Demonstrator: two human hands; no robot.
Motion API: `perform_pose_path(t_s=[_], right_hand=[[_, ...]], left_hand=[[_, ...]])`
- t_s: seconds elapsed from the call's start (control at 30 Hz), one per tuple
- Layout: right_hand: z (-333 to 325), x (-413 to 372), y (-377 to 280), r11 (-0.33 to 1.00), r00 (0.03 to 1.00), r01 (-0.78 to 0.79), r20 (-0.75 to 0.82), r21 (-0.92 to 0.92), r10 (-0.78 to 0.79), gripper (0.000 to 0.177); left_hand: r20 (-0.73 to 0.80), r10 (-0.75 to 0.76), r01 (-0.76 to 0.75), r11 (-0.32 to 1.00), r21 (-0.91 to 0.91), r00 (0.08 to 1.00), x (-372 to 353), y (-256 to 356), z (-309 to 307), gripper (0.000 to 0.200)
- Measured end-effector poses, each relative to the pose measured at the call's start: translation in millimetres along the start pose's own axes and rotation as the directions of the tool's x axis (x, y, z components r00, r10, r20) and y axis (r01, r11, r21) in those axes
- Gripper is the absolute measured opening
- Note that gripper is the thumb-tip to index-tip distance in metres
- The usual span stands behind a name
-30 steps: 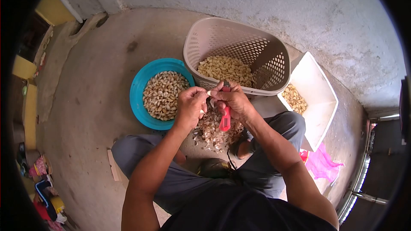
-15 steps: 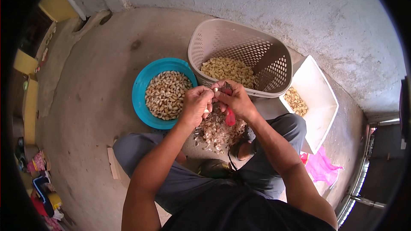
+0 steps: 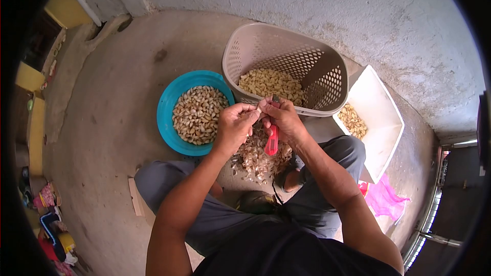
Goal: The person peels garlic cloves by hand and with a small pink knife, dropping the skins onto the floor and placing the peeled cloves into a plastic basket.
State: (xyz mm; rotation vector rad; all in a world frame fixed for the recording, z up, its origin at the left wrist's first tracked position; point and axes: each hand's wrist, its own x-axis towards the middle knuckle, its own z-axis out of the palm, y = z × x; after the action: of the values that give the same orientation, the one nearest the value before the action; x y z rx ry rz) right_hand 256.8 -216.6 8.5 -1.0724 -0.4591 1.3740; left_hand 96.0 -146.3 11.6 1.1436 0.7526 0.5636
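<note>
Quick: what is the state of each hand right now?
Left hand: closed, pinching a small pale clove, mostly hidden.
Right hand: closed around a small red-handled knife.

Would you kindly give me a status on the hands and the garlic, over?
Left hand shut on a clove, mostly hidden. Right hand grips the knife. Peels piled below, basket just beyond; neither blocks the hands.

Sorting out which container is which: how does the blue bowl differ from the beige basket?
The blue bowl is round and solid-walled; the beige basket is rectangular, taller and perforated. The bowl's cloves look brownish and streaked; the basket's look pale yellow. The bowl lies beyond the left hand, the basket beyond the right hand, which grips a red-handled knife. Both stand on the floor.
</note>
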Motion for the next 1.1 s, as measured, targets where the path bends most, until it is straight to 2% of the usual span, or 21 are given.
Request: perform_pose_path(t_s=[0.2, 0.3, 0.5, 0.6, 0.7, 0.8, 0.9, 1.1], right_hand=[[0, 0, 4, 1.000, 1.000, -0.015, 0.005, 0.023, 0.014, 0.019], [4, -2, 10, 0.990, 1.000, -0.024, 0.020, 0.139, 0.022, 0.018], [5, 1, 14, 0.982, 0.999, 0.007, 0.031, 0.191, -0.013, 0.013], [5, 3, 15, 0.988, 0.999, 0.052, -0.004, 0.145, -0.052, 0.014], [10, 0, 15, 0.994, 0.992, 0.112, -0.059, -0.021, -0.113, 0.017], [13, -1, 10, 0.984, 0.993, 0.115, -0.013, -0.138, -0.118, 0.019], [10, -4, 4, 0.987, 0.995, 0.041, 0.097, -0.158, -0.026, 0.022], [-3, 0, -5, 0.991, 0.992, -0.065, 0.118, 0.113, 0.052, 0.023]], left_hand=[[-0.008, 0.062, -0.062, 0.998, 0.009, 0.998, 2, -6, -4, 0.018], [-0.042, 0.014, -0.015, 1.000, -0.022, 0.999, 3, -7, -5, 0.017], [-0.056, -0.061, 0.053, 0.988, -0.147, 0.997, 3, -5, -4, 0.014], [-0.051, -0.061, 0.054, 0.991, -0.124, 0.997, 4, -5, -3, 0.014], [-0.048, -0.006, 0.004, 0.998, -0.057, 0.999, 6, -9, -4, 0.013], [-0.049, 0.036, -0.040, 0.997, -0.069, 0.998, 6, -11, -3, 0.014], [-0.065, -0.023, 0.017, 0.996, -0.083, 0.998, 4, -7, -3, 0.012], [-0.160, -0.130, 0.089, 0.967, -0.240, 0.979, 6, 2, -9, 0.010]])
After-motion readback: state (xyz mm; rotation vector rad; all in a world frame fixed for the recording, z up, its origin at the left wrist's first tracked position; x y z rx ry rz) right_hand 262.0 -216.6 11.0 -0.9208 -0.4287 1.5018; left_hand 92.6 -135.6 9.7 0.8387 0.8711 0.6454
